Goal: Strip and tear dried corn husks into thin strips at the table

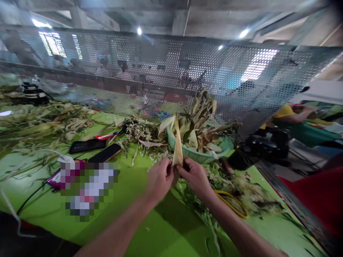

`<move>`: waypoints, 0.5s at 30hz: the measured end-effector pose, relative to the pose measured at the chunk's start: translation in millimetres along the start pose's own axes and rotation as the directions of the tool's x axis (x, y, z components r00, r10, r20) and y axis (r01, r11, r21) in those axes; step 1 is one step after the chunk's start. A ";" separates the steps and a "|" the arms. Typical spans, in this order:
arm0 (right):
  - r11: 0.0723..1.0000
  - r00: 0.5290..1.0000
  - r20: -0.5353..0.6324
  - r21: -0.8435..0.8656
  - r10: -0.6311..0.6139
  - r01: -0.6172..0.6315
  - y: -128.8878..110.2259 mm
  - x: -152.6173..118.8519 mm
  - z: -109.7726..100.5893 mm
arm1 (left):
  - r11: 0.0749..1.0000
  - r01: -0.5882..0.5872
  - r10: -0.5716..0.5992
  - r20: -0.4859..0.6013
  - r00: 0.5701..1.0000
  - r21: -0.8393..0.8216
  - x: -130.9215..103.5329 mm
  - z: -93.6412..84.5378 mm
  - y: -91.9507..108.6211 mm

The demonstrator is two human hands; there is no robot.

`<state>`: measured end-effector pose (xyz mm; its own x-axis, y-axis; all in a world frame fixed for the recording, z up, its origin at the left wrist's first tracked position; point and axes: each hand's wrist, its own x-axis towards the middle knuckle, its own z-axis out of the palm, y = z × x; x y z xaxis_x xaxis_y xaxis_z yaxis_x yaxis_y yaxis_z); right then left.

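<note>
A pale yellow corn husk [177,146] stands upright between my hands, its pointed tip rising in front of the basket. My left hand [160,177] pinches the lower end from the left. On the right side of that same end, my right hand [193,175] grips it with thumb and curled fingers. Both hands are raised over the green table [134,214]. Just beyond them sits a light green plastic basket [206,156] heaped with dried husks [199,121].
Loose husks [66,121] cover the left side. Two dark phones [105,153], a red utility knife [107,136] and a purple device [57,178] with cables lie left. A yellow ring [235,203] and corn silk [252,192] lie right. A perforated metal screen [150,71] stands behind; a person [292,112] sits right.
</note>
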<state>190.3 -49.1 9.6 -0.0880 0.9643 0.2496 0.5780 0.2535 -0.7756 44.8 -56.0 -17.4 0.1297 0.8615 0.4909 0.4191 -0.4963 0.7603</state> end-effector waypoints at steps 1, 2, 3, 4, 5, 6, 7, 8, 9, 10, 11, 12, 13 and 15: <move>1.000 1.000 -0.001 0.013 0.006 -0.006 -0.1 0.1 0.5 | 1.000 -0.015 0.016 -0.013 1.000 0.023 -0.7 0.2 0.4; 1.000 1.000 -0.005 0.020 0.010 -0.010 0.2 0.5 0.8 | 0.998 -0.033 0.034 -0.027 0.999 0.050 -1.3 0.2 1.0; 1.000 1.000 -0.013 0.021 0.013 -0.013 0.9 1.1 1.0 | 0.996 -0.051 0.053 -0.034 0.998 0.077 -1.9 0.1 2.0; 1.000 1.000 -0.024 0.020 0.017 -0.017 2.0 2.0 1.0 | 0.993 -0.067 0.070 -0.033 0.997 0.094 -2.4 -0.2 3.3; 1.000 0.999 -0.032 0.023 0.019 -0.019 3.5 3.2 0.8 | 0.992 -0.079 0.083 -0.029 0.996 0.098 -2.6 -0.7 4.9; 0.999 0.999 -0.040 0.034 0.017 -0.015 5.4 4.5 0.5 | 0.992 -0.087 0.089 -0.021 0.996 0.090 -2.4 -1.3 6.7; 0.998 0.999 -0.043 0.060 0.008 -0.005 7.5 6.0 0.2 | 0.994 -0.088 0.089 -0.018 0.996 0.066 -1.7 -2.0 8.4; 0.995 0.999 -0.039 0.098 -0.004 0.008 9.7 7.4 -0.1 | 0.996 -0.082 0.082 -0.019 0.996 0.029 -0.6 -2.9 9.7; 0.989 0.999 -0.035 0.145 -0.018 0.022 11.9 8.8 -0.2 | 0.998 -0.064 0.063 -0.021 0.998 -0.021 0.9 -3.9 10.4; 0.981 0.999 -0.034 0.189 -0.029 0.035 13.9 10.0 -0.1 | 0.996 -0.031 0.030 -0.018 0.999 -0.083 2.8 -5.0 10.4; 0.974 0.999 -0.037 0.223 -0.037 0.044 15.5 10.9 0.2 | 0.988 0.013 -0.013 0.002 1.000 -0.151 4.7 -6.2 9.7; 0.969 0.999 -0.040 0.242 -0.037 0.046 16.6 11.4 0.7 | 0.973 0.068 -0.060 0.042 0.997 -0.222 6.7 -7.2 8.2; 0.969 0.999 -0.037 0.245 -0.033 0.041 17.3 11.5 1.5 | 0.951 0.124 -0.103 0.091 0.991 -0.282 8.3 -8.0 6.4; 0.975 0.999 -0.025 0.221 -0.019 0.024 17.6 10.8 3.1 | 0.915 0.204 -0.153 0.170 0.974 -0.348 10.4 -8.4 2.6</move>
<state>197.0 -34.0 -3.2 -0.0786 0.9570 0.2791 0.3823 0.2875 -0.8782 39.7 -49.2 -6.7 0.2146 0.9328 0.2895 0.0968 -0.3152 0.9441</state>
